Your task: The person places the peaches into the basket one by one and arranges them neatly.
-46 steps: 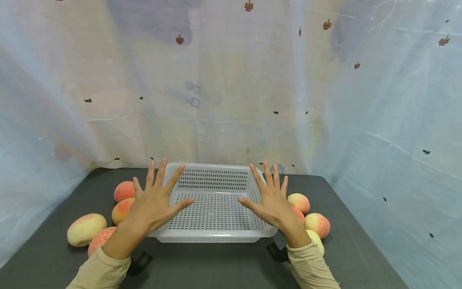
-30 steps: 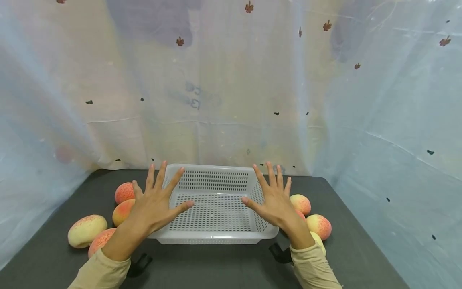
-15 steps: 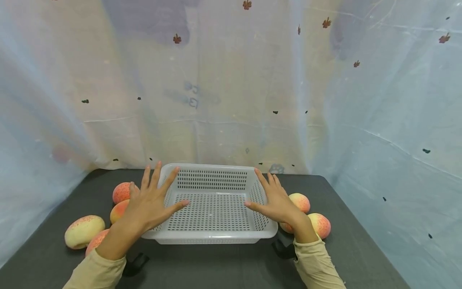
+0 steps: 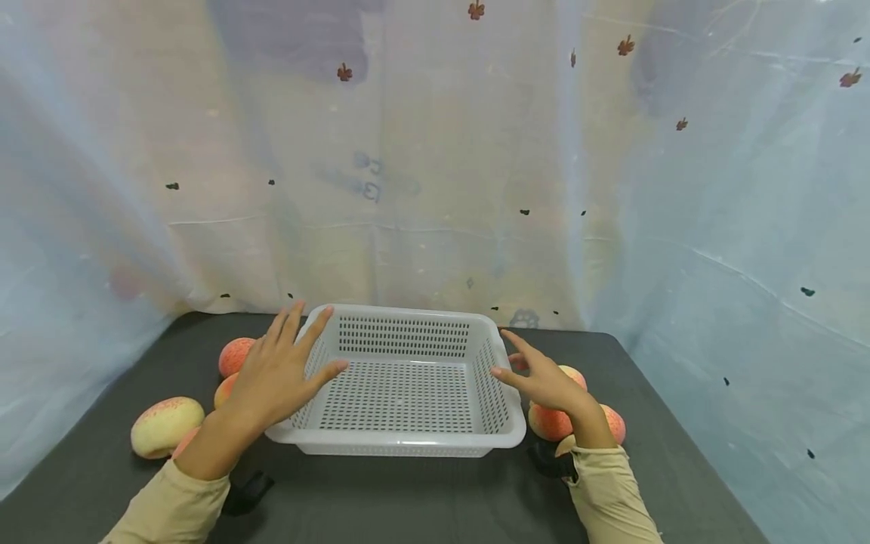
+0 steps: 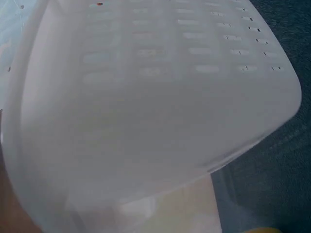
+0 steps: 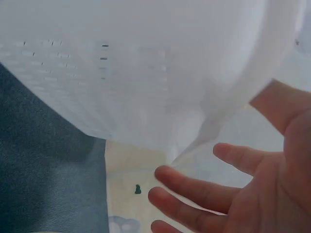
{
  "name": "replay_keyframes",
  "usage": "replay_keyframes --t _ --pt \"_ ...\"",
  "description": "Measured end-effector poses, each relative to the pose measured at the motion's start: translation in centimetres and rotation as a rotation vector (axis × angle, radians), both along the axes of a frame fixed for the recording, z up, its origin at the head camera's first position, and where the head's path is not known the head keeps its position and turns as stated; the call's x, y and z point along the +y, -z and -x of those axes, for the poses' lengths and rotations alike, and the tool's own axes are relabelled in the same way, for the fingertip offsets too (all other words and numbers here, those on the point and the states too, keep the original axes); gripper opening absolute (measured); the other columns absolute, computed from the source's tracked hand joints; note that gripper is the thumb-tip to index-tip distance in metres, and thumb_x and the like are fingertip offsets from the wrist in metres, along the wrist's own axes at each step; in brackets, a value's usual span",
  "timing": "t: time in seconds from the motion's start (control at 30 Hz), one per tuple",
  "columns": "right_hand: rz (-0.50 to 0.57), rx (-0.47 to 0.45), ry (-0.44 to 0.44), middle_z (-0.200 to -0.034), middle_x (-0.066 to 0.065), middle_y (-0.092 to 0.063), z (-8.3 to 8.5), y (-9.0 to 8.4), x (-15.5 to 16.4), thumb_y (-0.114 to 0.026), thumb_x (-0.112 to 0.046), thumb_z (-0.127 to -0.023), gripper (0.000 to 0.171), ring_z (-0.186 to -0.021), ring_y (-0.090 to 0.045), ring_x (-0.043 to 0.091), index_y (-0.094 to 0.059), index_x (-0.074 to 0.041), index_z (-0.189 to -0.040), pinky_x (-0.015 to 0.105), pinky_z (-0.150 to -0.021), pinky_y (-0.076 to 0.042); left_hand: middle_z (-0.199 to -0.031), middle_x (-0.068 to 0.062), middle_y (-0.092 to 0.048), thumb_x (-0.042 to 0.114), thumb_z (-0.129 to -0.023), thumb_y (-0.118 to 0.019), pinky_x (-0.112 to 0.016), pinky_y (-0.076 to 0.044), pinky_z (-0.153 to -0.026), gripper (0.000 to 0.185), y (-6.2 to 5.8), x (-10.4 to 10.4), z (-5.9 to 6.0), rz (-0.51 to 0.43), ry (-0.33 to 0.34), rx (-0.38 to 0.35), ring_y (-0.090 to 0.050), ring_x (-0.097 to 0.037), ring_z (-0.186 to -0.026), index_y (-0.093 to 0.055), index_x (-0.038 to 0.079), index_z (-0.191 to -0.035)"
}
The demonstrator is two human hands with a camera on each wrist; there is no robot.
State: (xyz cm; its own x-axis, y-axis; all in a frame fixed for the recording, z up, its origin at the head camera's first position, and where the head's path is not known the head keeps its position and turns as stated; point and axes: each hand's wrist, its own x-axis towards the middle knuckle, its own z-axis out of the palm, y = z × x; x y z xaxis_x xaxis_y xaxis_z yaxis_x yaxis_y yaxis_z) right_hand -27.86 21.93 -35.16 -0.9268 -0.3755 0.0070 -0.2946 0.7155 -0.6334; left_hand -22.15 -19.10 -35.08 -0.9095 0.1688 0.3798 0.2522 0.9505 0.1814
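Both hands spread, holding nothing: left hand [image 4: 275, 378] over white perforated basket [image 4: 401, 446] rim, right hand [image 4: 544, 381] above peaches [image 4: 552, 423]; pre-grasp, next close on peach

Your basket [image 4: 401, 393] is white plastic, its walls and floor perforated with rows of small slots. The bench [image 4: 421, 499] beneath it is dark grey. Your fruits at the left edge [image 4: 166, 427] are pale yellow blushed and speckled with pinkish red; those at the right edge [image 4: 550, 421] are the same colours. Your sleeves [image 4: 612, 491] are beige. The curtain [image 4: 435, 151] behind is translucent pale blue-white, dotted with small brown flowers and black specks.
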Motion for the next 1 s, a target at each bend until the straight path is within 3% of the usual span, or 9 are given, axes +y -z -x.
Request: replay_keyframes --t 0.17,0.3,0.5,0.73,1.0 --pt "0.029 0.007 -0.046 -0.140 0.026 -0.056 0.5 0.3 0.6 -0.060 -0.035 -0.103 0.072 -0.118 -0.064 0.036 -0.026 -0.009 -0.161 0.056 -0.097 -0.053 -0.167 -0.024 -0.019 0.064 -0.094 -0.059 -0.074 -0.036 -0.104 0.091 -0.3 -0.4 0.2 -0.074 0.029 0.005 -0.027 -0.050 -0.148 -0.015 0.025 -0.164" --pt "0.091 -0.011 -0.099 -0.137 0.029 -0.056 0.8 0.7 1.1 -0.058 -0.026 -0.104 0.066 -0.111 -0.067 0.033 -0.030 -0.003 -0.158 0.051 -0.093 -0.056 -0.162 -0.023 -0.031 0.054 -0.095 -0.065 -0.073 -0.038 -0.103 0.085 -0.4 -1.2 0.2 -0.156 0.076 0.034 -0.035 -0.049 -0.143 -0.026 0.019 -0.162" --pt "0.128 -0.007 -0.154 -0.137 0.031 -0.056 1.1 1.1 1.4 -0.057 -0.016 -0.104 0.059 -0.114 -0.066 0.038 -0.034 0.003 -0.155 0.052 -0.095 -0.056 -0.155 -0.022 -0.043 0.040 -0.097 -0.068 -0.072 -0.041 -0.098 0.070 -0.6 -2.9 -1.1 -0.232 0.074 0.104 -0.043 -0.050 -0.136 -0.039 0.013 -0.155" --pt "0.156 -0.016 -0.168 -0.136 0.033 -0.056 1.0 1.0 1.7 -0.059 -0.015 -0.103 0.059 -0.112 -0.068 0.038 -0.036 0.006 -0.153 0.052 -0.093 -0.057 -0.158 -0.021 -0.039 0.044 -0.098 -0.066 -0.078 -0.034 -0.097 0.070 -0.5 -5.5 -2.2 -0.292 0.036 0.011 -0.037 -0.054 -0.138 -0.036 0.020 -0.157" --pt "0.180 -0.006 -0.172 -0.132 0.033 -0.059 1.0 1.4 1.4 -0.060 -0.014 -0.103 0.058 -0.107 -0.069 0.036 -0.038 0.007 -0.152 0.055 -0.092 -0.056 -0.156 -0.024 -0.040 0.037 -0.099 -0.066 -0.075 -0.035 -0.092 0.067 0.4 -8.8 -3.1 -0.351 0.085 0.025 -0.039 -0.055 -0.133 -0.038 0.019 -0.157"
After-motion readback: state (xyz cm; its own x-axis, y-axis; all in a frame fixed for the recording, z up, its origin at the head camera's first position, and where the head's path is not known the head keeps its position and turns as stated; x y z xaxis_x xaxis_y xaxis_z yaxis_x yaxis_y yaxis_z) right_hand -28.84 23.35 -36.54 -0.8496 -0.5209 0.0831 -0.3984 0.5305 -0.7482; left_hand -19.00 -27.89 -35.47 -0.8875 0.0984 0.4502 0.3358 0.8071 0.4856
